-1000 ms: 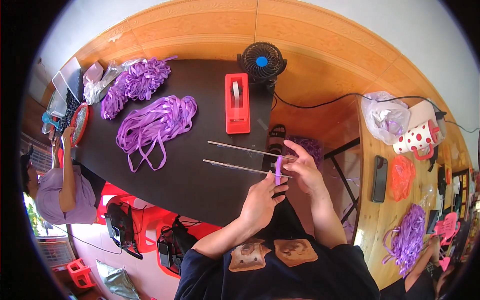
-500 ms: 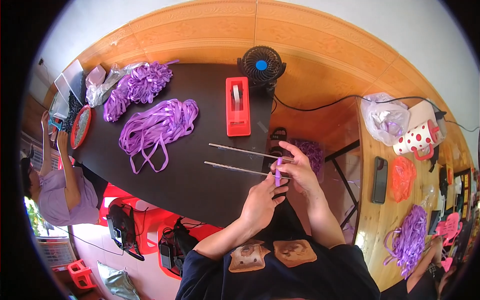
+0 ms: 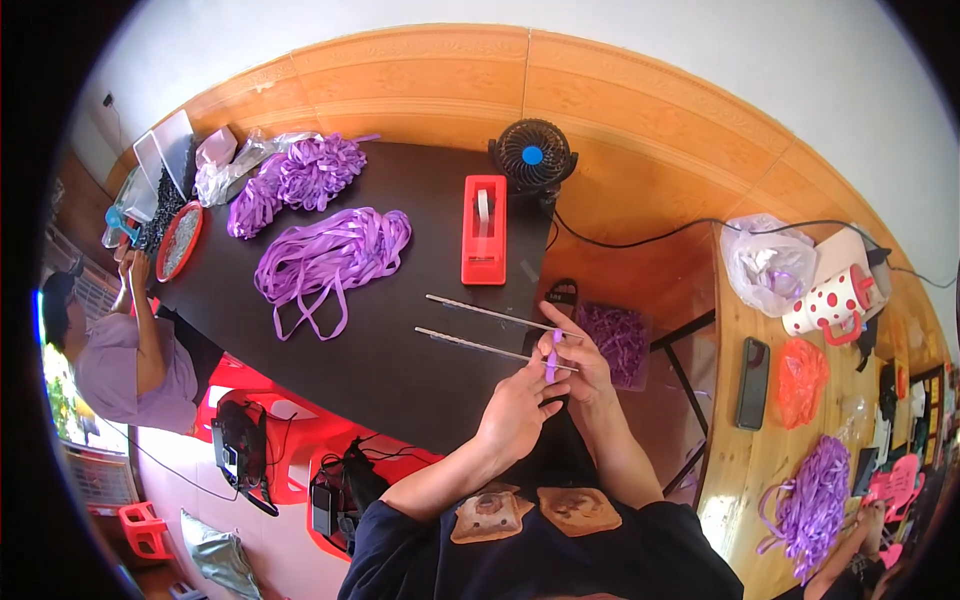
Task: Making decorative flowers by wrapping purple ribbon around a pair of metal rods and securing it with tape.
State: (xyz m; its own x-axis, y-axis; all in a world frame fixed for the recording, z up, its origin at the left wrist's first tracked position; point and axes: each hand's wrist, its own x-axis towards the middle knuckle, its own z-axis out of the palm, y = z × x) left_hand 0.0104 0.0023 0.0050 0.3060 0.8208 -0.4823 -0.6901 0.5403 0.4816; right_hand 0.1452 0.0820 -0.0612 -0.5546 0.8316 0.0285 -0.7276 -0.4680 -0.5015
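Two thin metal rods run side by side over the dark table's right edge. A short purple ribbon lies across their near ends, looped round them as far as I can see. My right hand pinches this ribbon from the right, its index finger stretched out past the upper rod. From below, my left hand has its fingertips closed on the ribbon's lower part by the second rod. The fingers partly hide the ribbon's ends.
Purple ribbon bundles and a red tape dispenser lie on the dark table, with a black fan behind. At left a co-worker handles things near a red tray. A wooden table holds a phone and dotted cup.
The whole view has shifted slightly. My hands stay at the rod ends with the ribbon; the right index finger has shifted a little. The co-worker's hands have come closer together.
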